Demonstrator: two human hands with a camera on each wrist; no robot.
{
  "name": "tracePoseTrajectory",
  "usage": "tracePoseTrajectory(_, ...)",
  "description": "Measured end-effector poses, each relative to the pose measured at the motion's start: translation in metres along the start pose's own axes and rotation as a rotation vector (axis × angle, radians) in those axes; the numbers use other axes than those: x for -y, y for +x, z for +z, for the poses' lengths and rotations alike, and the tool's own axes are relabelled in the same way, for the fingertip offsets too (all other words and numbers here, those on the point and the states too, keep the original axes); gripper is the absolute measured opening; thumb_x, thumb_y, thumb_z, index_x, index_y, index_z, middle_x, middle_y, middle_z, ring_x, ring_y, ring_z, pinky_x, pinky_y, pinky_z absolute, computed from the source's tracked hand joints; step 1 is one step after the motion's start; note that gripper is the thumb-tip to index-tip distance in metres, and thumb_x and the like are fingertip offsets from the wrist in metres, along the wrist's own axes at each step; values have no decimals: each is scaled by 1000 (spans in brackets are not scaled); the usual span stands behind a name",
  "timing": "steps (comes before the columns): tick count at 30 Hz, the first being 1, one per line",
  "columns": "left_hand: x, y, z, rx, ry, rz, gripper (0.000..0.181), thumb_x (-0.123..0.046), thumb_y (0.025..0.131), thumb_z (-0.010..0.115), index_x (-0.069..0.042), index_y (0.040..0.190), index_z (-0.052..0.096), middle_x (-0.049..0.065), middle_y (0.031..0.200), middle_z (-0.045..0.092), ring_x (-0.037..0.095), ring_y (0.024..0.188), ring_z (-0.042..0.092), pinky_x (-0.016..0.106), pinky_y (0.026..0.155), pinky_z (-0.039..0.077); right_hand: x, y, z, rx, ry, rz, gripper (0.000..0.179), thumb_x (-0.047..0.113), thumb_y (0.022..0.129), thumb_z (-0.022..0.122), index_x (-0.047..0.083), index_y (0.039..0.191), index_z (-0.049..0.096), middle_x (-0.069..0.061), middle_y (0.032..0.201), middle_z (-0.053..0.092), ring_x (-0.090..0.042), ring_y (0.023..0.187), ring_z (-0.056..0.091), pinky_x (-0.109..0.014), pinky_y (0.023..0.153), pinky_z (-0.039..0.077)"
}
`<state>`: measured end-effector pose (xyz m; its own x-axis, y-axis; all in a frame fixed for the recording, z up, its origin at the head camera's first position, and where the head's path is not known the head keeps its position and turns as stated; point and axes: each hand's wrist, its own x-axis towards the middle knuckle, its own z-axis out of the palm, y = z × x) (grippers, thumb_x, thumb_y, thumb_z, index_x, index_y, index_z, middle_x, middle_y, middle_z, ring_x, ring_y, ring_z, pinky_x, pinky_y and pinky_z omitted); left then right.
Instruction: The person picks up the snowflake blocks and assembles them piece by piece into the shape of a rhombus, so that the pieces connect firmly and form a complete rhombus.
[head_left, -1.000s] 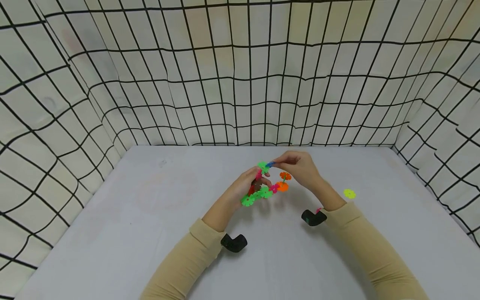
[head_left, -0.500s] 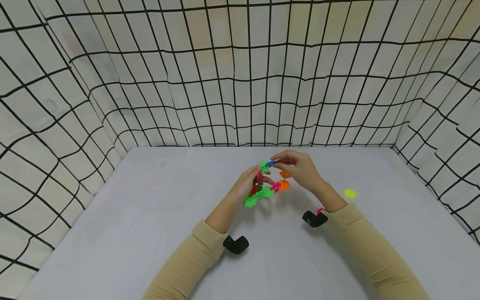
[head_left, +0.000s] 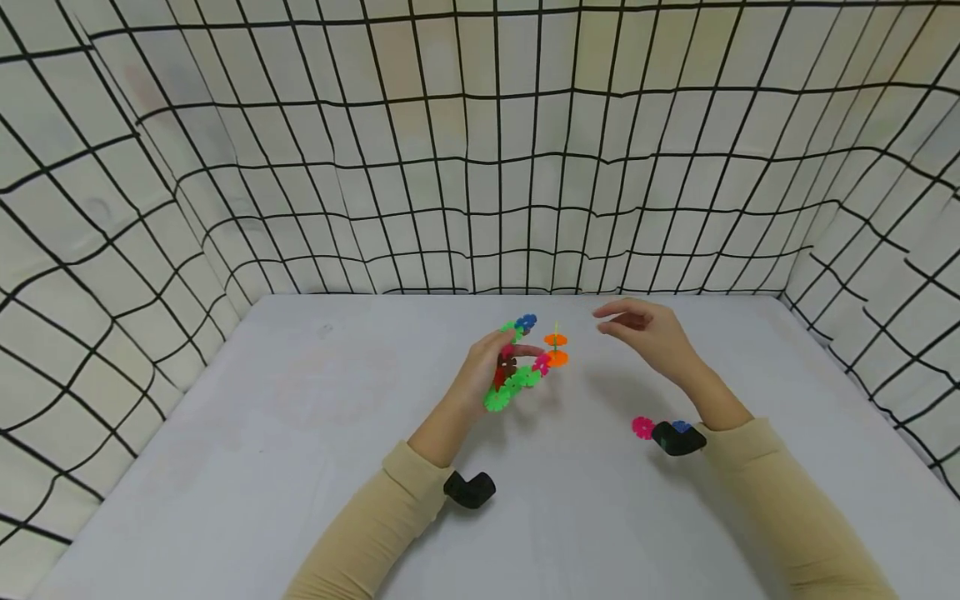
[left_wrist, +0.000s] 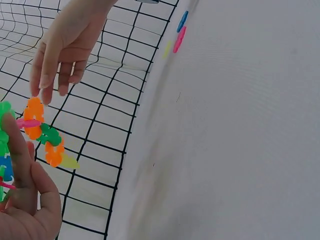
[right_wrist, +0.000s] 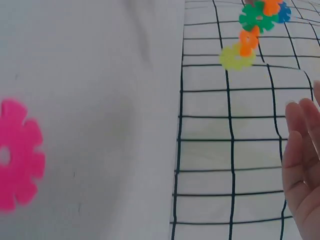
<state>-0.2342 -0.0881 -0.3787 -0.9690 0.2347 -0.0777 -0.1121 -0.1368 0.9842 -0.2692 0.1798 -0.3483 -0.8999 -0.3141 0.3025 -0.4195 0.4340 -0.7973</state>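
My left hand [head_left: 474, 377] holds a curved chain of interlocking plastic flower discs [head_left: 527, 377] above the table, in green, red, brown, pink and orange. A blue disc [head_left: 527, 322] sits at the chain's upper end, beyond the fingertips. At the other end, an orange disc [left_wrist: 54, 154] and a yellow disc [right_wrist: 236, 57] are joined after a green one [left_wrist: 49, 134]. My right hand [head_left: 651, 335] hovers to the right of the chain, apart from it, fingers loosely bent with nothing between them.
A loose pink disc [head_left: 642, 427] lies on the white table [head_left: 300, 467] near my right wrist. Beside it a blue disc [head_left: 681, 426] is partly covered by the black wrist mount [head_left: 678, 439]. A yellow disc [left_wrist: 167, 49] lies close by. Black netting [head_left: 480, 183] surrounds the table's back and sides.
My right hand has let go of the blue disc at the chain's upper end and moved right. The left hand keeps the chain, slightly turned. The loose blue disc has come into sight.
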Motion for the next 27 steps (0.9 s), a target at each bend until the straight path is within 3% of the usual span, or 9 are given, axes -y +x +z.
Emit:
tracePoseTrajectory(6, 1, 1, -1, -24, -48, 6, 30, -25, 107, 43, -6, 127, 56, 15, 127, 69, 12, 67, 51, 19, 61, 41, -16, -12, -36, 126, -134, 72, 28, 17, 101, 69, 1, 124, 70, -19, 124, 68, -32, 106, 68, -23, 86, 51)
tracePoseTrajectory(10, 1, 4, -2, -15, -116, 1, 22, -20, 107, 42, -6, 122, 50, 23, 136, 62, 15, 72, 43, 25, 66, 35, -34, -19, -55, 209, -258, 127, 30, 18, 101, 68, 0, 125, 69, -18, 122, 68, -32, 106, 65, -32, 87, 52)
tracePoseTrajectory(15, 2, 6, -5, 16, -262, -84, 46, -21, 107, 41, -10, 151, 35, 28, 147, 49, 23, 103, 58, 33, 81, 40, -55, -27, -75, 317, -358, 198, 32, 14, 97, 71, -4, 123, 68, -17, 114, 68, -33, 103, 61, -42, 85, 52)
tracePoseTrajectory(18, 3, 7, -8, 42, -366, -138, 55, -23, 108, 41, -18, 161, 26, 29, 151, 41, 34, 130, 52, 41, 92, 39, -64, -30, -84, 359, -382, 237, 34, 14, 95, 73, -6, 122, 66, -14, 106, 67, -32, 98, 60, -42, 82, 52)
tracePoseTrajectory(20, 4, 7, -9, 66, -414, -157, 56, -23, 108, 39, -21, 162, 22, 30, 153, 36, 38, 139, 44, 45, 98, 35, -69, -32, -89, 373, -383, 276, 36, 16, 94, 74, -7, 121, 66, -12, 103, 64, -29, 94, 58, -40, 79, 52)
tracePoseTrajectory(23, 4, 7, -11, 73, -448, -174, 52, -25, 108, 40, -24, 159, 26, 28, 152, 41, 36, 136, 49, 44, 100, 37, -75, -35, -94, 394, -381, 337, 38, 17, 92, 76, -7, 119, 65, -11, 99, 60, -26, 87, 55, -37, 75, 52)
tracePoseTrajectory(27, 2, 7, -11, 66, -451, -181, 33, -26, 107, 43, -22, 140, 43, 20, 138, 59, 26, 111, 65, 40, 89, 49, -82, -36, -97, 420, -379, 405, 37, 18, 90, 77, -6, 115, 63, -10, 96, 56, -24, 83, 52, -35, 71, 49)
